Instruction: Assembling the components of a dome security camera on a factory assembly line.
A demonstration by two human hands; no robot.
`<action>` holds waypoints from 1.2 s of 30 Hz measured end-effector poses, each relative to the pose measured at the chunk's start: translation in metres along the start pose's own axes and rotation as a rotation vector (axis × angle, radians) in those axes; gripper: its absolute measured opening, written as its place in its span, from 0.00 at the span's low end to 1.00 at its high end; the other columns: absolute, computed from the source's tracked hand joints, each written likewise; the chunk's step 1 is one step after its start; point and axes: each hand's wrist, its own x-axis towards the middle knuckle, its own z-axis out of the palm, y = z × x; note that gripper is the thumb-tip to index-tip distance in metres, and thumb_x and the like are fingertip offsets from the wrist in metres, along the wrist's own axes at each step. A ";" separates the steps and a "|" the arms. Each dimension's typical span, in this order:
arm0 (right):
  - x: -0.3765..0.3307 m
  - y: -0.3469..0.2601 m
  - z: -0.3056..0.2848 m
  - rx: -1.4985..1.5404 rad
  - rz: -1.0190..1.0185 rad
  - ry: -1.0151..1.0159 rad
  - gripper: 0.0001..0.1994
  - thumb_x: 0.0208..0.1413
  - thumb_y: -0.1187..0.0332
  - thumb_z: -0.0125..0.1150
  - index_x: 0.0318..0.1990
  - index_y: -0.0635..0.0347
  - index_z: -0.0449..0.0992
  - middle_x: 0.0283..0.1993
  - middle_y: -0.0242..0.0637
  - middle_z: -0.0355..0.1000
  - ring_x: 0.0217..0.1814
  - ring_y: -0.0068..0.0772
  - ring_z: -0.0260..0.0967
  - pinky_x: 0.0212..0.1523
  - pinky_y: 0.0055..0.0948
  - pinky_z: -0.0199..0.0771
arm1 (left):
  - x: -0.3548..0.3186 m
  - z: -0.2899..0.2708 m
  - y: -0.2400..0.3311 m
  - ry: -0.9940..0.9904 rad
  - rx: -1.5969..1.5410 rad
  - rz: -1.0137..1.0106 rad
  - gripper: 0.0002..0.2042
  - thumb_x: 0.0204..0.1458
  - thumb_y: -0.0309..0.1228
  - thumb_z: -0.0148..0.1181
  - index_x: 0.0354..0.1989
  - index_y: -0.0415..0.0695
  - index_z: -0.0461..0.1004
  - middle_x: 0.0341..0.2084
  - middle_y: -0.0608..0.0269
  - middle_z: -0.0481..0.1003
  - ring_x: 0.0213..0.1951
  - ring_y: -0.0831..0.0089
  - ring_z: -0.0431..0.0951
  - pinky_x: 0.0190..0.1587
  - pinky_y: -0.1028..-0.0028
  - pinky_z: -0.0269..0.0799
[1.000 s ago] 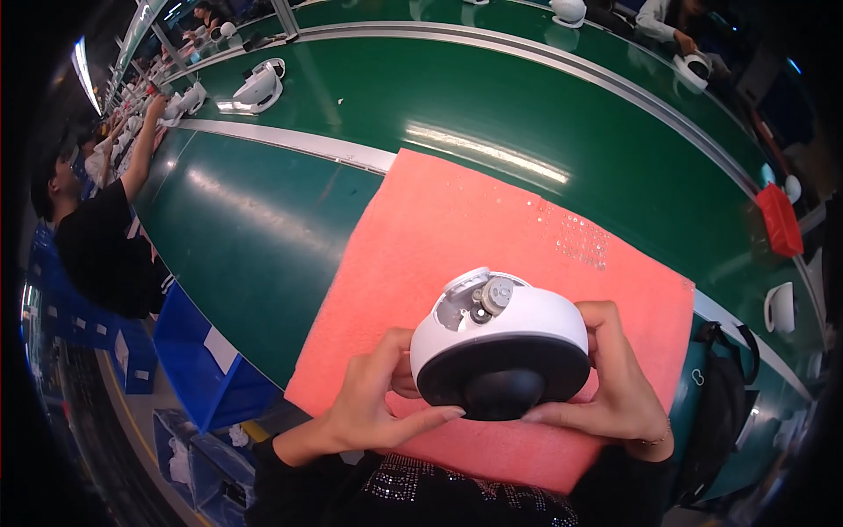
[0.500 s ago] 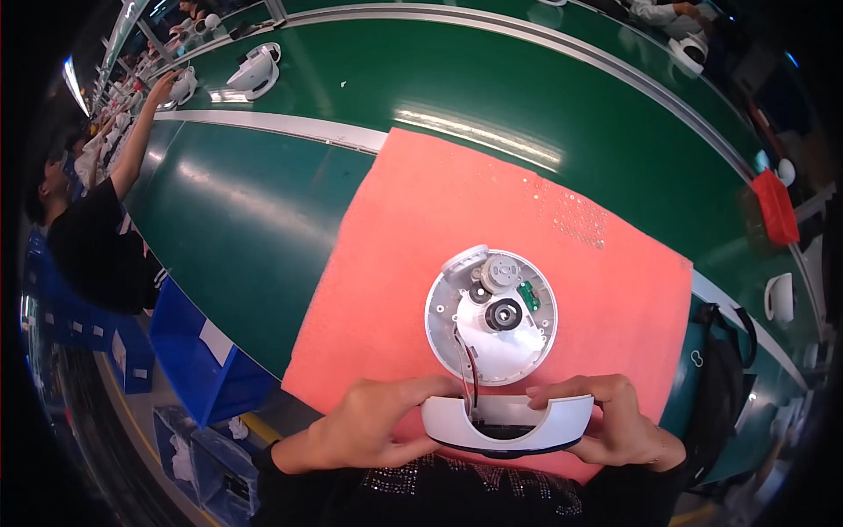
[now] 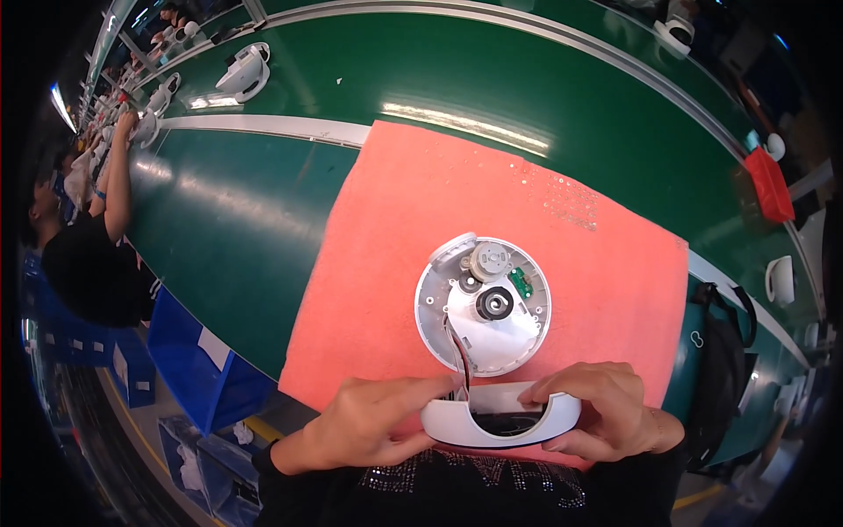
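A curved white plastic housing (image 3: 492, 437) with a half-round cutout and a dark underside is held level between my two hands, close to my body. My left hand (image 3: 364, 422) pinches its left end, thumb below and fingers above. At the other end my right hand (image 3: 606, 413) grips it, with fingertips reaching over the inner wall. Just beyond lies a round white base (image 3: 514, 338), its open side up, holding a silver motor (image 3: 490, 262), a black ring-shaped part (image 3: 494, 303) and a small green circuit board (image 3: 521, 283). Thin wires (image 3: 462, 356) run from the base into the housing.
The base lies on a pink foam mat (image 3: 369, 237), with small screws (image 3: 571, 202) scattered toward its far edge. Past it runs a green conveyor belt (image 3: 351, 61) carrying white housings (image 3: 244, 72). A black bag (image 3: 716, 378) is at right, blue bins (image 3: 189, 360) at left, near another person (image 3: 88, 263).
The housing has tilted in my hands, showing more of its dark inside. My right fingers have shifted over its end. At left, the other person's arm has lowered toward a white housing.
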 end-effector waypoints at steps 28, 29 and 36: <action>0.026 0.013 0.008 0.204 0.104 0.114 0.41 0.44 0.73 0.65 0.61 0.63 0.41 0.60 0.54 0.50 0.63 0.48 0.52 0.58 0.41 0.61 | 0.024 -0.020 -0.004 0.176 -0.518 -0.266 0.28 0.40 0.20 0.62 0.51 0.35 0.56 0.33 0.53 0.75 0.35 0.74 0.77 0.34 0.79 0.74; 0.026 0.012 0.009 0.203 0.105 0.123 0.41 0.44 0.73 0.65 0.61 0.63 0.41 0.60 0.54 0.50 0.63 0.48 0.52 0.58 0.41 0.61 | 0.026 -0.019 -0.003 0.187 -0.545 -0.267 0.27 0.41 0.20 0.61 0.51 0.35 0.56 0.34 0.54 0.74 0.36 0.74 0.77 0.35 0.80 0.74; 0.032 0.006 0.004 0.245 0.198 0.070 0.46 0.41 0.75 0.68 0.62 0.62 0.37 0.61 0.47 0.46 0.64 0.38 0.49 0.57 0.36 0.65 | 0.023 -0.017 0.001 0.244 -0.544 -0.244 0.26 0.41 0.18 0.59 0.50 0.35 0.55 0.35 0.54 0.73 0.35 0.75 0.76 0.35 0.79 0.74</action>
